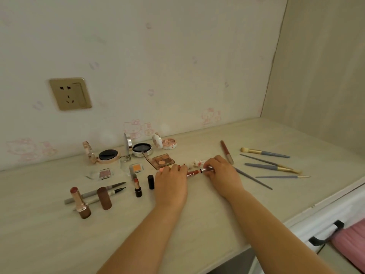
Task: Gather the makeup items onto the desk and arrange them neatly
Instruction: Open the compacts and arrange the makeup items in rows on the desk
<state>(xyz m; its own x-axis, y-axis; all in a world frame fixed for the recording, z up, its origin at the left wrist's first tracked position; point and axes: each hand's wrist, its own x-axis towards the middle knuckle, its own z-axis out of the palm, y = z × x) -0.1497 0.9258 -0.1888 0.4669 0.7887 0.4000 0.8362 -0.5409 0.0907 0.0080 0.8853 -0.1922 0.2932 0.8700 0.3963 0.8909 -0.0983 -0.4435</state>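
Two bare forearms reach in from the near edge of the pale desk [59, 234]. The left hand [170, 182] and right hand [222, 175] meet at mid-desk, each pinching one end of a red lip-gloss tube [195, 172]. The tube lies flat on the desk, long axis running left to right, its silver end under the right fingertips.

To the right, five grey-handled brushes [264, 153] lie fanned out, bristle ends mixed, and one dark-red gloss stick [227, 152] points toward the wall. Behind the hands sits an open brown eyeshadow palette [163, 160]. Along the wall stand three open round compacts [107, 156]. In front of them are two small single-shade pans [104, 173]. On the left, two uncapped lipsticks [80, 202] stand upright, two caps [104, 198] beside them, and two eyeliner pens [94, 192] lie slanted, tips to the right.
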